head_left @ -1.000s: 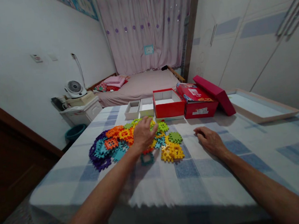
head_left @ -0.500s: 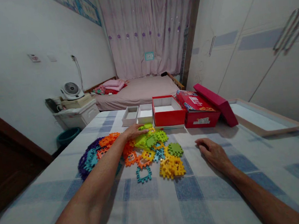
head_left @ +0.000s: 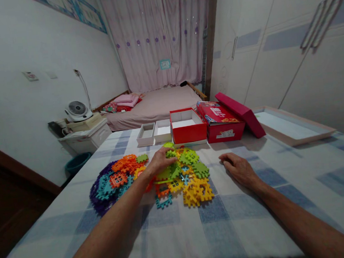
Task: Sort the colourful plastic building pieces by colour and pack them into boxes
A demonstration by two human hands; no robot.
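My left hand (head_left: 160,162) reaches into the pile of interlocking plastic blocks, thumb and fingers closed on the green building blocks (head_left: 172,172). How many of them it grips I cannot make out. Beside them lie yellow blocks (head_left: 198,192), a green block (head_left: 200,170) and a blue-green frame block (head_left: 163,201). Left of my forearm are orange blocks (head_left: 124,163), blue-green blocks (head_left: 105,186) and purple blocks (head_left: 95,198). My right hand (head_left: 239,170) rests on the tablecloth right of the pile, holding nothing, its thumb and loosely bent index finger apart.
Behind the pile stand two small white boxes (head_left: 146,141) and an open red box (head_left: 190,134). Right of them is a red printed box (head_left: 225,133) with a red lid (head_left: 241,114) leaning on it. A shallow white tray (head_left: 305,139) lies at the far right of the checked tablecloth (head_left: 182,237).
My left hand has moved slightly nearer to me, and green blocks under it have shifted the same way. A green block now shows by the orange ones. My right hand keeps resting.
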